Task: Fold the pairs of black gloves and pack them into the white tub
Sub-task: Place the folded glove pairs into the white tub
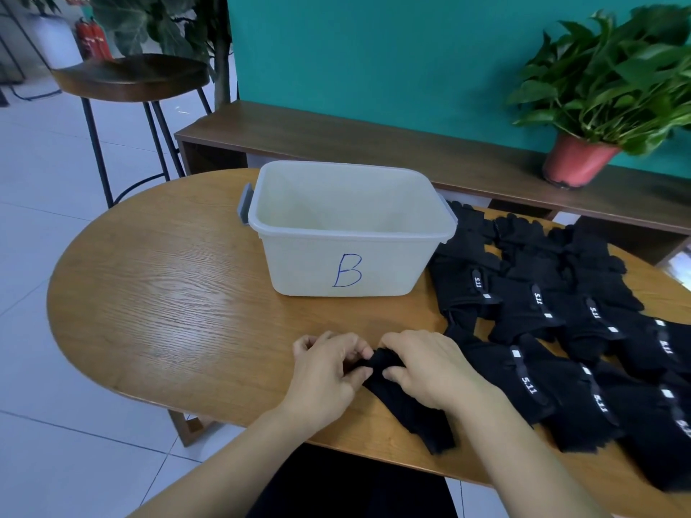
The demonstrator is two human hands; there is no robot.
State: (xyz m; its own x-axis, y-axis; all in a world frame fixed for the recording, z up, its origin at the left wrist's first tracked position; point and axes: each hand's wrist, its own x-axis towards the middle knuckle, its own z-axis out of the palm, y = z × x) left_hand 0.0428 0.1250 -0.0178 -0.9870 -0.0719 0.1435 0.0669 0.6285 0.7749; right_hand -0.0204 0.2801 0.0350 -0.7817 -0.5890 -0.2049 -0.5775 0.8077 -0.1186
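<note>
Works at near-centre edge of wooden table (pixel 168 293). Pinches one end of black glove bundle (pixel 407 409) w/ L hand (pixel 325 372): fingers curled in, thumb + fingertips on the fabric. Clamps same end w/ R hand (pixel 430 372) from the other side, fingers curled over the top, knuckles up. Brings both hands nearly together, fabric bunched between. Leaves rest of bundle lying flat on the wood, running back-right toward table's near edge, partly under R wrist. Can't tell whether one glove or a pair, nor how far folded: fabric too dark. Faces white tub (pixel 299 263), upright mid-table, behind hands and apart from them; blue handwritten "B" on front wall, grey handle clip (pixel 245 207) at L end. Has remaining gloves (pixel 561 330) spread R of tub in overlapping rows out to frame's R edge, cuffs w/ white "5.11" tabs; nearest ones just beside R hand, farthest ones right by tub's R side. Beyond table: low dark-wood bench (pixel 336 132) along teal wall (pixel 374 50), w/ leafy plant (pixel 605 87) in red pot (pixel 576 160) on it at R. At rear L: bar stool (pixel 131 76) w/ dark seat + black legs on pale tiled floor; red fire extinguishers (pixel 93 39) far L, blurry.
</note>
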